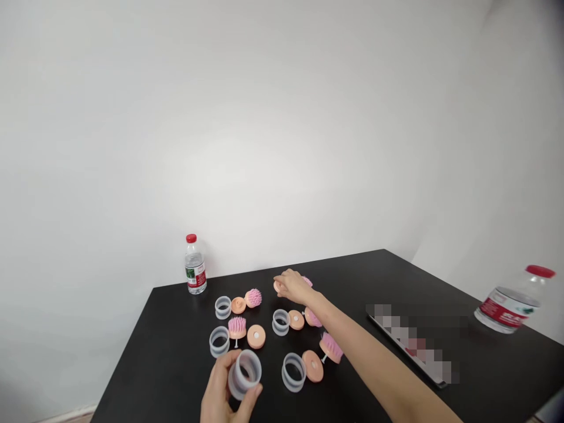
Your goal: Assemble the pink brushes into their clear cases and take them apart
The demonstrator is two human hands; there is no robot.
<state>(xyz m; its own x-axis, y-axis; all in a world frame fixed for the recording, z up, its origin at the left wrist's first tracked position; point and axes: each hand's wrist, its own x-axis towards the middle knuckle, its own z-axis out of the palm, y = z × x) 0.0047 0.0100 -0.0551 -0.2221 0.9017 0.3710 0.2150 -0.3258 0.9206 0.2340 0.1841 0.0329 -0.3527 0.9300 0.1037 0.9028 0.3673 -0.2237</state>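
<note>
Near the front edge, my left hand (222,390) grips a translucent ring-shaped cup (245,375) between thumb and fingers. My right hand (291,286) reaches to the back middle of the black table, its fingers on a peach disc (277,286). A pink bristled piece (307,281) is partly hidden behind that hand. Several translucent cups (222,307), peach discs (256,336) and pink bristle brushes on peach bases (237,328) lie between and around my hands. One brush (331,348) lies tilted beside my right forearm, its white stem showing.
A red-capped water bottle (196,271) stands at the back left of the black table (176,352). Another bottle (511,302) is at the far right. A long narrow object (408,346), partly blurred out, lies right of my forearm. A pale wall rises behind.
</note>
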